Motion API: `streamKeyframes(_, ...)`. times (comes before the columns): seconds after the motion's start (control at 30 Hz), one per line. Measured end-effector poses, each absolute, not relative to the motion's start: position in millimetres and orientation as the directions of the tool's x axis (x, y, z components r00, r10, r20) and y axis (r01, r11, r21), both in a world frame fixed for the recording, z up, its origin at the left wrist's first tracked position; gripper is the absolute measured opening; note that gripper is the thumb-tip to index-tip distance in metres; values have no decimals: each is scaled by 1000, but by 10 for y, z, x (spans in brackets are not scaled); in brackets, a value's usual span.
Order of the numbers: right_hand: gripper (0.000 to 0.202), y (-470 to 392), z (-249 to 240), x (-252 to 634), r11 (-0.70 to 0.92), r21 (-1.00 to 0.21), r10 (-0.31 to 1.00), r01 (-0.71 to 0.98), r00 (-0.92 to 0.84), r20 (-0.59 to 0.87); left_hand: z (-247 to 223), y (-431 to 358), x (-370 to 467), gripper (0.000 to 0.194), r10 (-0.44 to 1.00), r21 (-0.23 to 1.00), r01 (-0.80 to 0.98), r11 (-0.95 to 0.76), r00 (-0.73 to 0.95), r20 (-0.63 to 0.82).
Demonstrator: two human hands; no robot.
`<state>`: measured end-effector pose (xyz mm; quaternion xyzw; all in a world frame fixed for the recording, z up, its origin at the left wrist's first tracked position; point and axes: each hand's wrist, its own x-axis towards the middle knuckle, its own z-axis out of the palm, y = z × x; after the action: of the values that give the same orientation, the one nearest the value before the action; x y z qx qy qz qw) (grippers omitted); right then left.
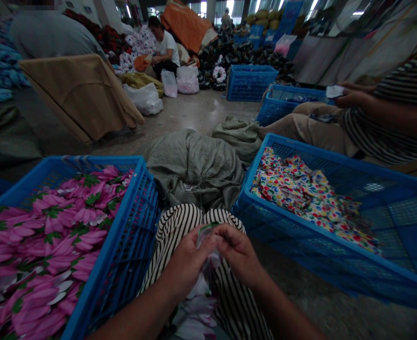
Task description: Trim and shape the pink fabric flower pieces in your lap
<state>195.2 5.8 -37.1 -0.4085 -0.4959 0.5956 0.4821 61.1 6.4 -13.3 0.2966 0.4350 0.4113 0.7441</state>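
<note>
Above my striped lap, my left hand (pixel 190 257) and my right hand (pixel 235 250) meet with bent fingers. Between them they pinch a thin pale piece with a green edge (pixel 204 232); its exact kind is partly hidden by the fingers. White and pale pink petal-shaped pieces (pixel 196 314) lie in my lap below the hands. On my left stands a blue crate (pixel 137 182) heaped with pink petal-shaped pieces with green tips (pixel 54 212). To my right, another blue crate (pixel 389 189) holds colourful patterned pieces (pixel 300 189) with white ground.
A grey-green woven sack (pixel 194 160) lies just beyond my knees. At the right sits a person in a striped top (pixel 403 104), holding something white. A brown cloth-covered chair back (pixel 81 94) stands at the left. Further off are blue crates (pixel 253 82), a seated person (pixel 168 49) and piled goods.
</note>
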Motion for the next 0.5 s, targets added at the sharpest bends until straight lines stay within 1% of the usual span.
streamKeyframes(0.03,16,55,-375,1941,-66,-975,978,-212,-209,-21,-139,66,645,20,850,725,-443,527,269,-453)
streamKeyframes(0.1,16,60,-406,1959,-107,-944,989,-312,-127,-70,-144,90,671,13,816,620,-553,557,227,-531)
streamKeyframes(0.13,17,68,-428,1985,-118,-930,993,-347,-61,-103,-141,106,667,11,804,593,-575,564,219,-553)
streamKeyframes(0.2,19,88,-472,2051,-127,-921,987,-370,45,-154,-122,135,637,9,787,577,-579,576,203,-582)
streamKeyframes(0.27,22,107,-502,2106,-130,-934,983,-334,76,-164,-92,154,608,9,777,569,-580,583,192,-600)
streamKeyframes(0.33,22,119,-512,2127,-108,-956,988,-272,76,-134,-64,160,596,10,766,554,-583,593,197,-612)
streamKeyframes(0.43,19,125,-484,2115,-47,-988,996,-148,69,-57,-46,155,606,11,759,553,-572,606,207,-618)
streamKeyframes(0.5,16,122,-436,2105,44,-999,996,-20,73,42,-53,146,615,13,767,573,-552,606,213,-606)
